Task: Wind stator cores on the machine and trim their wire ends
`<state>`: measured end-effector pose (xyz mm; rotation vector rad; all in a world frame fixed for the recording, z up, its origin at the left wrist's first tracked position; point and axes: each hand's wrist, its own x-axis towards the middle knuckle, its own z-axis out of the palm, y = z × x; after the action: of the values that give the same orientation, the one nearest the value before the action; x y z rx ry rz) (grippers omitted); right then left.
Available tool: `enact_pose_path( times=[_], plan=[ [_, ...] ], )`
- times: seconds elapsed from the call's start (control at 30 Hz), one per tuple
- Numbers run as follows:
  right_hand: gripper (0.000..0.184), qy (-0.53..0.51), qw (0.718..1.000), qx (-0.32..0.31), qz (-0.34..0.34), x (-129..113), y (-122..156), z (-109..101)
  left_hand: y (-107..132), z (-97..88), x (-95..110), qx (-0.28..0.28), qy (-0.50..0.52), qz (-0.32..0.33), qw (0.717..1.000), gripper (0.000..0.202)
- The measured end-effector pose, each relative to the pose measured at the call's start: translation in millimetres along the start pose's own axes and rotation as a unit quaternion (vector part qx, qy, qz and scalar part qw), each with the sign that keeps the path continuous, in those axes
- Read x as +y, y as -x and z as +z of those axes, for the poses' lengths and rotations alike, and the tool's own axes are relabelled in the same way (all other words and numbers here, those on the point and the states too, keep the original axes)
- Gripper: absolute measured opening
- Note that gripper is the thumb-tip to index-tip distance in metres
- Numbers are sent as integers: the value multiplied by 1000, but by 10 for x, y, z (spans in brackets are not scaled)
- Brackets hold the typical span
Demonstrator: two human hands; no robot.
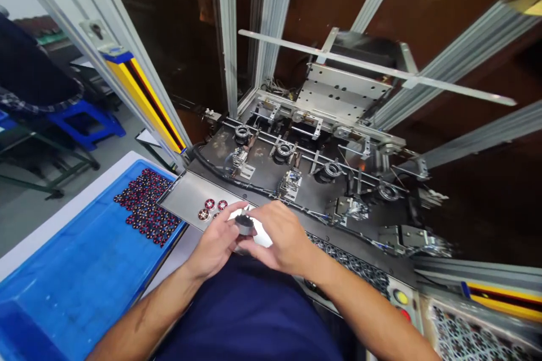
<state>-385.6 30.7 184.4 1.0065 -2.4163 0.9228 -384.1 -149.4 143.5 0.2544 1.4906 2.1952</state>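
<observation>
Both hands meet just in front of my body, over the near edge of a machine bed. My left hand [218, 240] and my right hand [279, 234] pinch a small dark round metal part [244, 224] between their fingertips. Something white [262, 235] shows under the right fingers. Just left of the hands, three small red-and-white round parts [210, 208] lie on a grey metal plate [182, 194].
A blue tray [63, 282] at the left holds several red round parts [146, 206]. Behind the hands is a machine bed with round fixtures [284, 150] on rails. Yellow and red buttons [400, 297] sit at lower right. Aluminium frame posts [228, 34] surround the bed.
</observation>
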Motion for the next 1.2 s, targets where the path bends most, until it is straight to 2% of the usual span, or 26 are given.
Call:
enact_pose_path(
  times=[0.07,0.17,0.27,0.43,0.53,0.63,0.77,0.93,1.1,1.17,1.2],
  plan=[
    [46,-23,999,27,13,-17,-15,-43,21,41,61,5,97,-17,995,46],
    [39,-33,997,67,17,-28,15,-48,36,100,91,5,181,-29,983,31],
    [29,-41,996,81,10,-44,45,-29,41,154,80,5,191,-31,981,26],
    [23,-18,994,109,17,-73,98,13,41,171,19,15,137,-21,990,42],
    [26,-17,993,108,40,-100,125,-38,29,130,-10,32,101,-16,994,43],
    [27,-103,990,21,95,-104,99,-214,26,77,12,22,78,-11,997,41],
    [17,-269,942,-129,155,-23,-52,-454,66,17,64,-54,50,-30,997,45],
    [12,-389,876,-262,107,98,-299,-470,116,-62,55,-87,37,-42,995,45],
    [12,-408,855,-308,88,183,-486,-358,105,-241,45,-79,-13,-23,997,52],
    [9,-398,861,-305,84,332,-612,-326,85,-427,10,-32,-89,0,996,58],
    [10,-382,872,-294,83,460,-703,-309,67,-551,-30,17,-141,18,990,59]
  ],
)
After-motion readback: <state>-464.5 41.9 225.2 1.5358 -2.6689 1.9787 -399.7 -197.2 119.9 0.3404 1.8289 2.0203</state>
